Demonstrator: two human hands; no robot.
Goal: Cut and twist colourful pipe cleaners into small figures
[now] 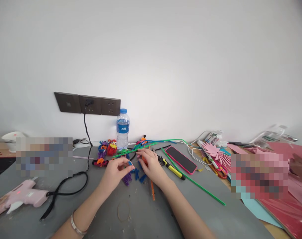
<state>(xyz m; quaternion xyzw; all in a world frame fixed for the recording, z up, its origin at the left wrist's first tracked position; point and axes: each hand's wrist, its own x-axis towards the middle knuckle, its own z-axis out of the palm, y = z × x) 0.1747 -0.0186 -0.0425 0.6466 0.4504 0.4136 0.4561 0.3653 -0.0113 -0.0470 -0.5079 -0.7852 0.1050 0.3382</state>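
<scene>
My left hand (pixel 118 172) pinches a small piece of blue pipe cleaner (pixel 130 163) between thumb and fingertips. Beside it, my right hand (pixel 151 163) reaches over the pile with fingers stretched and thumb apart; nothing shows in its grasp. Short purple pipe cleaner pieces (pixel 127 179) and blue ones lie beneath and between the hands. From under the right palm sticks an orange pipe cleaner (pixel 152 191). Long green pipe cleaners (pixel 203 188) stretch to both sides. Yellow-and-black handled pliers (pixel 174 171) rest against the right hand's outer side, their jaws partly hidden.
Behind the hands stand a water bottle (pixel 122 131) and small pipe cleaner figures (pixel 112 147). A pink-cased phone (pixel 181 160) lies right. At left is a pink glue gun (pixel 26 196) with a looping black cord (pixel 87 181). Folded pink paper (pixel 214 151) and another person's hand (pixel 300 167) are far right.
</scene>
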